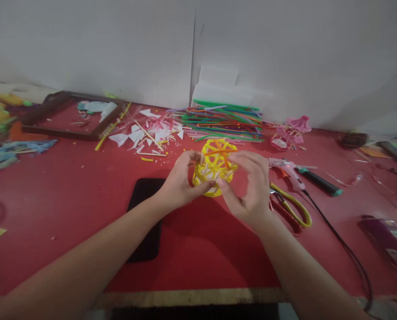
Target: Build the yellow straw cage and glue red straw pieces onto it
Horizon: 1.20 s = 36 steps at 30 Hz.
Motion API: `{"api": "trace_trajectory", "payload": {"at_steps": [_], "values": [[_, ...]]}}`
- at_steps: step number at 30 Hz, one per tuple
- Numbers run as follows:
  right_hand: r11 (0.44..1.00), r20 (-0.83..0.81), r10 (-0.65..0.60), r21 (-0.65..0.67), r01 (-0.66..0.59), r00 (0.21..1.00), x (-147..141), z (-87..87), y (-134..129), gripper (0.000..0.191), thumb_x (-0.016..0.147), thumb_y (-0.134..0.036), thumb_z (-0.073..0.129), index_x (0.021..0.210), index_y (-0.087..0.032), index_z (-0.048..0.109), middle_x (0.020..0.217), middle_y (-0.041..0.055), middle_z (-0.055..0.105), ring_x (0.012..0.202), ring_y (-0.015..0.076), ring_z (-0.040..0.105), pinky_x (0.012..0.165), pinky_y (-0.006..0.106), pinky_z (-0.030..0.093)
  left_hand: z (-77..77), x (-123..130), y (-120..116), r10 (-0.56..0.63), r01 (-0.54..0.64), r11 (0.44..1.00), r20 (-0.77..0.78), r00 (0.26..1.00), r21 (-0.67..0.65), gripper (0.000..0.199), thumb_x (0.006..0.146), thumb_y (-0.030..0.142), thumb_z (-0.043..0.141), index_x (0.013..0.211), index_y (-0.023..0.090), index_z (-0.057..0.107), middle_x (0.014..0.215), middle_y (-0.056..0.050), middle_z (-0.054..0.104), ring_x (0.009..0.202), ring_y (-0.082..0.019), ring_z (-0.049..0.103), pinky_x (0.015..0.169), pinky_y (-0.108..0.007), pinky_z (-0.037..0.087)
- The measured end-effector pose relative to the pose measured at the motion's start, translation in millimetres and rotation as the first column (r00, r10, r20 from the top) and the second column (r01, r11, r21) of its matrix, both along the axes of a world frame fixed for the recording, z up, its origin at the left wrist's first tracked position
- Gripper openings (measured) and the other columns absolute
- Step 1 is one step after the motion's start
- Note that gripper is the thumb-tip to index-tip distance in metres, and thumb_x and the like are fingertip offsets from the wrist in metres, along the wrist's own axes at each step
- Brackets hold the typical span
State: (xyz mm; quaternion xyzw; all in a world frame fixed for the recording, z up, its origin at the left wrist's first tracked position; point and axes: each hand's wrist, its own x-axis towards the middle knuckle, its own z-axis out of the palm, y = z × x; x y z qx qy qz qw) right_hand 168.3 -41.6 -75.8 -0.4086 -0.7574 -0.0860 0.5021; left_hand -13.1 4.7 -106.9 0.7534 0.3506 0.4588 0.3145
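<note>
Yellow lattice piece (214, 168), count one, over the red table (198, 249); long axis roughly up the view, top end toward the wall (118, 49). Left hand (180, 183): thumb and fingers clamped on its left side. Right hand (253, 189): thumb at its front, fingertips by an orange strip (222, 151); grip cannot be told. Rightward: one glue gun (290, 171), one pair of cutters (285, 215).

Pale grey wall (85, 44), vertical seam (192, 53); red tabletop (198, 262)

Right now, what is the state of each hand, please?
Left hand: closed on the yellow rounded lattice of strips.
Right hand: at its right side; grip cannot be told.
</note>
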Motion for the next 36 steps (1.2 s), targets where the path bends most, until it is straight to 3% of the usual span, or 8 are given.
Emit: {"api": "trace_trajectory", "payload": {"at_steps": [3, 6, 12, 17, 21, 27, 32, 36], "values": [[0.997, -0.163, 0.047, -0.051, -0.056, 0.985, 14, -11.7, 6, 0.062, 0.074, -0.020, 0.058, 0.134, -0.024, 0.041, 0.129, 0.0123, 0.049, 0.122, 0.0296, 0.049, 0.101, 0.052, 0.044, -2.1, -1, 1, 0.010, -0.010, 1.000, 0.005, 1.000, -0.010, 0.057, 0.073, 0.031, 0.073, 0.119, 0.023, 0.040, 0.121, -0.010, 0.052, 0.118, -0.026, 0.053, 0.105, -0.045, 0.044], [0.970, -0.202, -0.066, -0.244, 0.015, 0.977, 29, -28.8, 18, 0.065, 0.068, -0.014, 0.055, 0.131, -0.022, 0.042, 0.127, 0.0127, 0.052, 0.119, 0.0281, 0.052, 0.101, 0.053, 0.043, -4.4, -3, 5, 0.047, -0.047, 0.997, -0.001, 0.999, -0.059, 0.066, 0.071, 0.034, 0.076, 0.124, 0.021, 0.038, 0.130, -0.015, 0.049, 0.126, -0.029, 0.049, 0.107, -0.047, 0.042], [0.749, -0.201, -0.102, -0.660, -0.058, 0.974, 30, -50.4, 30, 0.048, 0.073, -0.024, 0.061, 0.121, -0.019, 0.057, 0.123, 0.0130, 0.064, 0.112, 0.0282, 0.060, 0.098, 0.050, 0.045, -3.4, -6, 13, 0.168, -0.159, 0.959, 0.019, 0.986, -0.233, 0.035, 0.085, 0.041, 0.060, 0.110, 0.019, 0.048, 0.120, -0.013, 0.062, 0.115, -0.025, 0.060, 0.098, -0.045, 0.049], [0.782, -0.228, -0.155, -0.623, -0.022, 0.961, 22, -47.4, 29, 0.024, 0.079, -0.032, 0.061, 0.098, -0.018, 0.066, 0.097, 0.0084, 0.072, 0.087, 0.0241, 0.067, 0.080, 0.040, 0.052, 0.6, -6, 8, 0.170, -0.181, 0.949, -0.063, 0.983, -0.258, 0.048, 0.094, 0.053, 0.039, 0.117, 0.015, 0.056, 0.124, -0.015, 0.065, 0.118, -0.028, 0.061, 0.102, -0.046, 0.046], [0.784, -0.330, -0.257, -0.621, -0.004, 0.908, 18, -39.7, 26, 0.017, 0.079, -0.036, 0.065, 0.078, -0.019, 0.067, 0.076, 0.0037, 0.071, 0.070, 0.0199, 0.065, 0.067, 0.033, 0.052, -2.8, -6, 5, 0.052, -0.064, 0.968, -0.056, 0.997, -0.241, 0.064, 0.087, 0.055, 0.055, 0.135, 0.014, 0.046, 0.140, -0.018, 0.056, 0.130, -0.029, 0.053, 0.108, -0.046, 0.043], [0.823, -0.440, -0.264, -0.567, -0.037, 0.858, 7, -28.2, 15, 0.022, 0.080, -0.041, 0.070, 0.078, -0.019, 0.068, 0.079, 0.0035, 0.072, 0.065, 0.0172, 0.064, 0.062, 0.030, 0.052, -1.7, -7, 3, 0.033, -0.051, 0.988, -0.122, 0.992, -0.145, 0.077, 0.076, 0.055, 0.069, 0.137, 0.015, 0.045, 0.144, -0.019, 0.052, 0.132, -0.032, 0.050, 0.111, -0.049, 0.040], [0.885, -0.242, -0.144, -0.464, 0.016, 0.959, 3, -21.2, 10, 0.012, 0.088, -0.028, 0.061, 0.082, -0.020, 0.068, 0.077, 0.0034, 0.068, 0.071, 0.0179, 0.064, 0.065, 0.029, 0.052, -3.6, -6, 5, 0.071, -0.087, 0.987, -0.121, 0.990, -0.132, 0.081, 0.070, 0.056, 0.073, 0.136, 0.019, 0.043, 0.145, -0.018, 0.050, 0.132, -0.034, 0.050, 0.109, -0.052, 0.041], [0.848, -0.122, 0.178, -0.484, -0.215, 0.977, 3, -21.3, 11, 0.019, 0.090, -0.018, 0.054, 0.100, -0.022, 0.069, 0.101, 0.0071, 0.070, 0.096, 0.0207, 0.066, 0.085, 0.035, 0.054, -8.1, -4, 8, 0.106, -0.112, 0.984, -0.050, 0.993, -0.139, 0.103, 0.059, 0.051, 0.084, 0.142, 0.021, 0.029, 0.143, -0.020, 0.048, 0.132, -0.036, 0.049, 0.107, -0.054, 0.042]]}}
